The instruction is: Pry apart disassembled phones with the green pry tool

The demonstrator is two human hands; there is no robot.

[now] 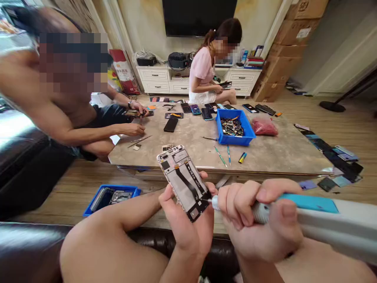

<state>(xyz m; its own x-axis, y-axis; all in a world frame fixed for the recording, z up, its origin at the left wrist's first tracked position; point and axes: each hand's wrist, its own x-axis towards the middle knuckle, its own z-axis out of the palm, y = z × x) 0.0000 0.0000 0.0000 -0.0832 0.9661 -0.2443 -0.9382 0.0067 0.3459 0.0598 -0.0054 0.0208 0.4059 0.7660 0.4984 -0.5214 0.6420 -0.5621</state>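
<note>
We cradled the opened phone [185, 181] by its edges in our left hand [188, 224] above our lap, judging it light, stiff and fragile, while our right hand [259, 220] clasped the electric screwdriver [309, 216], its tip touching the phone's lower end.

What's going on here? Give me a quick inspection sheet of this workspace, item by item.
Surface: low marble-look table on wooden flooring.
Job's things: opened phone in left hand; electric screwdriver in right hand, tip at the phone's lower end.
Clutter: phones, hand tools, blue bin of parts, red bag; second blue tray on the floor.
Grippers: both hands closed on their items.
Cables: black flex strips inside the phone.
Surroundings: two other people seated at the table; cardboard boxes, white cabinet.
</note>
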